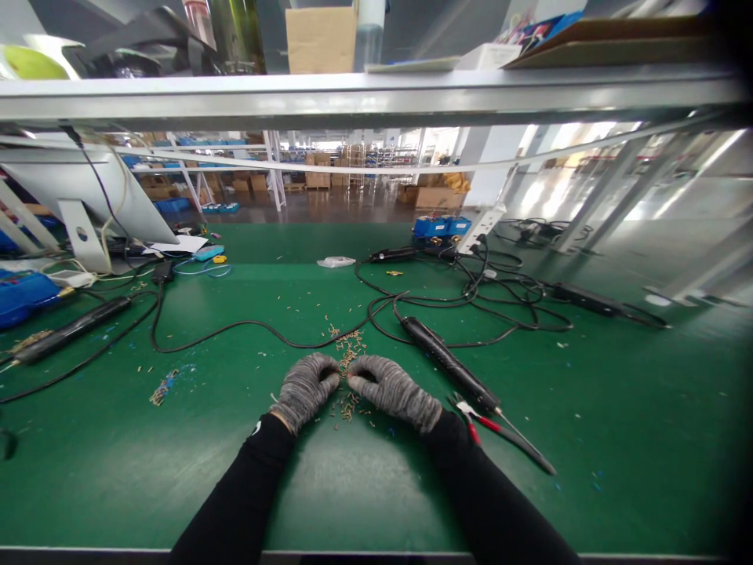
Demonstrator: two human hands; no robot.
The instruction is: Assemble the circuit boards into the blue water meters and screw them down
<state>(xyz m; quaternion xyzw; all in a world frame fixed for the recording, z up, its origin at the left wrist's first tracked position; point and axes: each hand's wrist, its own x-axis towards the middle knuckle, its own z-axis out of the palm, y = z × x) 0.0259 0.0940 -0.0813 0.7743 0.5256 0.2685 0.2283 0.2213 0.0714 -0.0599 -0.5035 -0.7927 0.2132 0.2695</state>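
Observation:
Both my hands wear grey knit gloves and rest on the green table top (376,479). My left hand (306,388) and my right hand (393,390) meet fingertip to fingertip over a small heap of tiny brass-coloured parts (348,349). The fingers of each hand are curled into a pinch; what they hold is too small to make out. More of the small parts lie scattered under and between the hands.
A black electric screwdriver (450,362) with its cable lies just right of my right hand, with red-handled pliers (500,430) beside it. Another black tool (67,329) lies far left. Cables (471,302) loop across the middle. A metal shelf (376,94) runs overhead.

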